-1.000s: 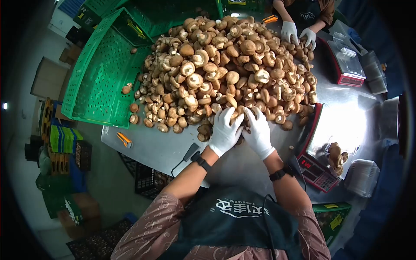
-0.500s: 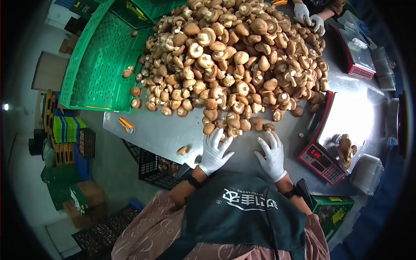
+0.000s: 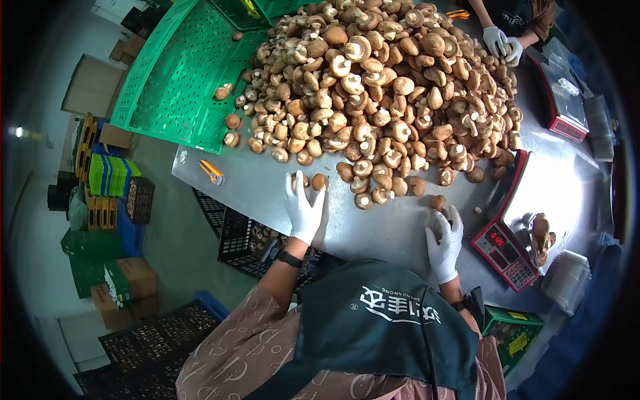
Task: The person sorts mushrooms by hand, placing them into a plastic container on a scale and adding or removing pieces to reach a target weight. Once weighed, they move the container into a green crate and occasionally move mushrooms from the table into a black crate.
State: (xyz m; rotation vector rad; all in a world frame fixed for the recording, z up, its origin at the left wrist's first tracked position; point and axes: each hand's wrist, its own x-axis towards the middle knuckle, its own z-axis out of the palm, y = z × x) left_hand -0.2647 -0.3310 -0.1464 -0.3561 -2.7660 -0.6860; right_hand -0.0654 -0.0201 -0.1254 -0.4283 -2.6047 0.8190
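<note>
Two loose mushrooms (image 3: 319,181), brown-capped with pale stems, are seen at the near edge of the mushroom pile (image 3: 387,87). They are met by the fingertips of the left hand (image 3: 303,210). This hand is white-gloved and laid flat on the steel surface (image 3: 373,230) with fingers spread; nothing is gripped. A single mushroom (image 3: 437,202) lies apart from the pile's edge, just beyond the fingers of the right hand (image 3: 445,240). That hand is likewise gloved, spread and released, palm down on the surface.

The pile is heaped high across the middle of the surface. Tan to dark brown caps are mixed with upturned white gills and short stems.

A green crate (image 3: 167,87) is tipped on its side at the pile's left. A few stray mushrooms are left on its perforated wall and the rest are spilled out onto the surface. An orange tool (image 3: 213,172) lies near the surface's left edge.

To the right stands a red scale (image 3: 503,252), and a tray (image 3: 539,235) holding several mushrooms is set on it. A stack of clear trays (image 3: 567,280) is placed just beyond. A black crate (image 3: 240,233) is seen below the surface, its contents too dim to tell. At the far side, a co-worker's gloved hands (image 3: 503,43) are at the pile's edge beside a second scale (image 3: 567,100).
</note>
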